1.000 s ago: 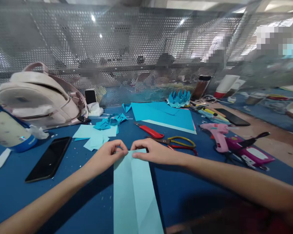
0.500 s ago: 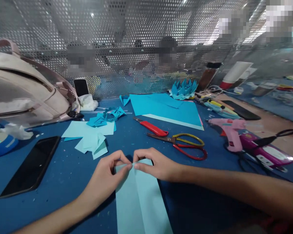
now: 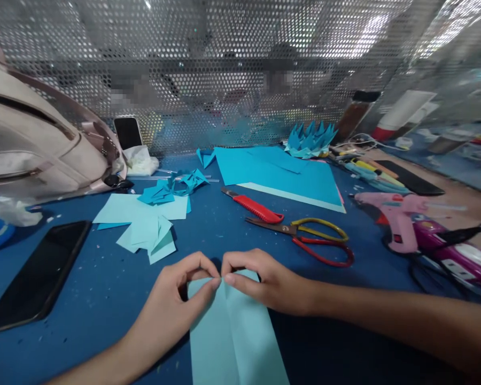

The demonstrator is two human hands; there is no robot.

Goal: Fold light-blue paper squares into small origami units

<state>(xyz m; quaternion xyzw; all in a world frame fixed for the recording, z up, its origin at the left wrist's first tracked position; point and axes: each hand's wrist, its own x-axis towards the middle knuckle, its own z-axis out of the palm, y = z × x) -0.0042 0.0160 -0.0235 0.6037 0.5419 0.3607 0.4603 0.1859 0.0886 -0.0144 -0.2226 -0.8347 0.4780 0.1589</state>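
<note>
A long light-blue paper strip (image 3: 234, 337) with a centre crease lies on the blue table (image 3: 104, 289), running from the near edge toward the middle. My left hand (image 3: 176, 302) pinches the strip's far left corner between thumb and forefinger. My right hand (image 3: 264, 280) pinches the far right corner. The fingertips of both hands meet at the centre crease.
Yellow-and-red scissors (image 3: 308, 240) and a red utility knife (image 3: 256, 207) lie just beyond my hands. Paper scraps (image 3: 148, 222) and a black phone (image 3: 36, 275) sit at left, a pale backpack (image 3: 36, 144) behind. Blue sheets (image 3: 280, 174), a pink glue gun (image 3: 388, 211) and a perforated metal screen (image 3: 232, 69) are farther off.
The view has tilted down and moved closer. Both hands stay pinched on the strip's far end, with the corners drawn in toward the centre crease.
</note>
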